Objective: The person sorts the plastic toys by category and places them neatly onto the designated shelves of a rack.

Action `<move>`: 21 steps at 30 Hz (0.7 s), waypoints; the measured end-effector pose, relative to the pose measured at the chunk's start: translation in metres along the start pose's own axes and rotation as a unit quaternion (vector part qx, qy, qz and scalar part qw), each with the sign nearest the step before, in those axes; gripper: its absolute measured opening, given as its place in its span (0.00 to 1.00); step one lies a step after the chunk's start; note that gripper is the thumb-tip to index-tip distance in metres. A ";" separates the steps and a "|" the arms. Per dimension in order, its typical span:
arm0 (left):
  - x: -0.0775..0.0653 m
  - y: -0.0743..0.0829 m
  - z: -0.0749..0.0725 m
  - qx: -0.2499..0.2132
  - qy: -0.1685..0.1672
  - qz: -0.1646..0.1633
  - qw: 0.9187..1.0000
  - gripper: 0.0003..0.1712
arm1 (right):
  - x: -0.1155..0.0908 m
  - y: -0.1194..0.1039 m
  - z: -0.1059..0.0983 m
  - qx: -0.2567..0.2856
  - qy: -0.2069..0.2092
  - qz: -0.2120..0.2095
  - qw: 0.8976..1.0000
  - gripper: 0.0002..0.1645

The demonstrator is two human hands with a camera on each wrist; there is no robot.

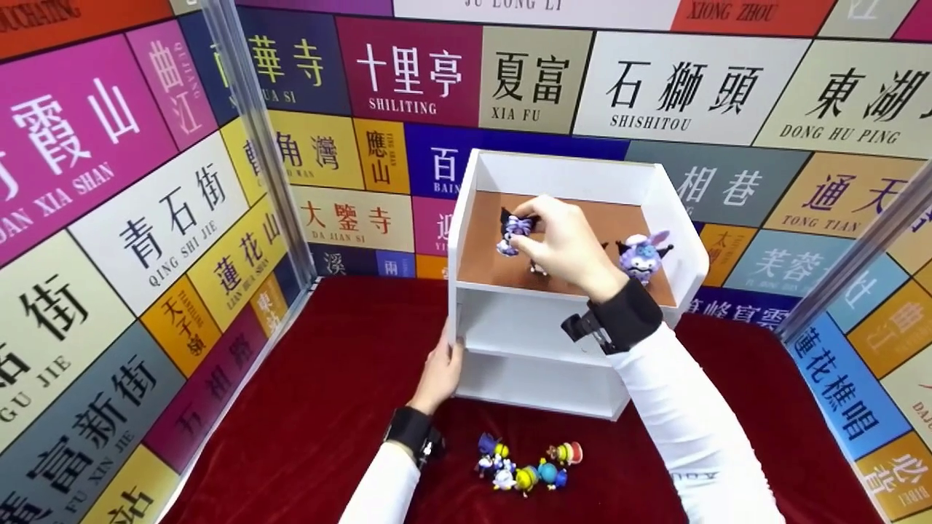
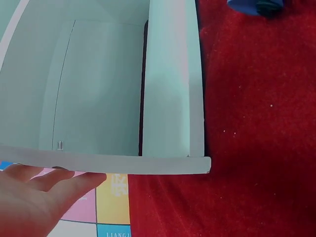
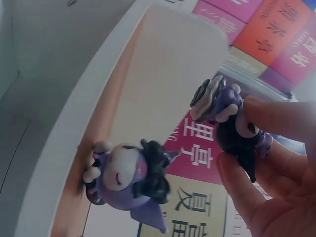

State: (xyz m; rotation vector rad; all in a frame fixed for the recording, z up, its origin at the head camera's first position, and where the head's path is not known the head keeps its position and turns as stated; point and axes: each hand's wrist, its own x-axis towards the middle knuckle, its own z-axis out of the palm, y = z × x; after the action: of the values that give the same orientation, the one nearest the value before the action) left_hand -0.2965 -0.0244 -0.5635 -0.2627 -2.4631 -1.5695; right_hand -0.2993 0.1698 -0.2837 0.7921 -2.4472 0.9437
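Multicol. panel walls [image 1: 528, 76] w/ Chinese chars [image 1: 406, 70], dk red cloth [image 1: 291, 407] below, corner strips [image 1: 263, 145], prob. clear plastic

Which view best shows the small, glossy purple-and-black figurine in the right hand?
Right wrist view: the purple-and-black figurine appears largest there, pinched by the right hand. Head view shows it smaller, partly covered; left wrist view doesn't show it.

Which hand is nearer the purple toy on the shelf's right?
Right. The right hand is just left of the toy, over the shelf; the left hand is lower, against its side.
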 end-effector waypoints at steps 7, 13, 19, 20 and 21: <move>0.002 0.000 -0.001 -0.007 -0.005 -0.002 1.000 0.33 | 0.012 0.010 0.011 -0.035 -0.030 -0.009 0.999 0.34; 0.001 0.001 -0.002 -0.001 0.000 -0.002 1.000 0.33 | 0.014 0.015 0.019 -0.077 -0.020 -0.040 0.996 0.33; 0.001 0.001 -0.001 0.000 -0.001 -0.004 1.000 0.33 | 0.012 0.019 0.026 -0.097 -0.014 -0.042 0.994 0.23; 0.000 0.000 -0.001 -0.002 -0.002 -0.005 1.000 0.33 | 0.012 0.019 0.027 -0.098 -0.015 -0.036 0.994 0.22; 0.000 0.000 -0.001 -0.005 -0.004 -0.006 1.000 0.33 | 0.011 0.020 0.028 -0.100 -0.017 -0.032 0.994 0.21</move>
State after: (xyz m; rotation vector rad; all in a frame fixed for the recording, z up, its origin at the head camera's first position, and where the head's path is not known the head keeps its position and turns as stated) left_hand -0.2964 -0.0256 -0.5635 -0.2570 -2.4674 -1.5876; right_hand -0.3247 0.1577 -0.3066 0.8153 -2.4812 0.6553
